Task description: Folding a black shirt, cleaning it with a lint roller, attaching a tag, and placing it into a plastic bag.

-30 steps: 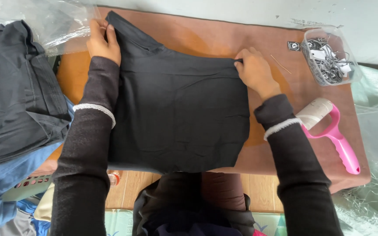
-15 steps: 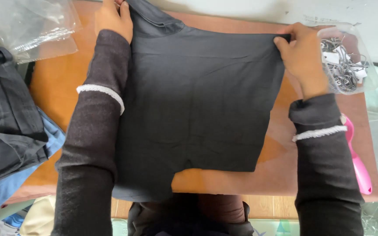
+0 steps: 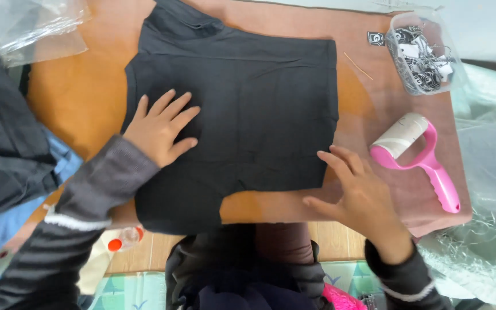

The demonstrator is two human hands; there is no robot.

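A folded black garment (image 3: pixel 248 115) lies flat on a brown board (image 3: pixel 374 103). My left hand (image 3: pixel 159 129) rests palm down on the garment's left part, fingers spread. My right hand (image 3: pixel 360 192) hovers with spread fingers at the garment's lower right corner, fingertips touching or just off its edge. Neither hand grips anything.
A pink lint roller (image 3: pixel 423 155) lies on the board right of the garment. A clear container of binder clips (image 3: pixel 423 54) stands at the far right corner. Dark folded clothes (image 3: pixel 7 143) are piled at left, with a clear plastic bag (image 3: pixel 27 26) above them. Crinkled plastic (image 3: pixel 489 189) lies at right.
Both hands have let go of the garment's far corners and come down nearer to me; the left now presses on the cloth, the right is at its lower right corner.
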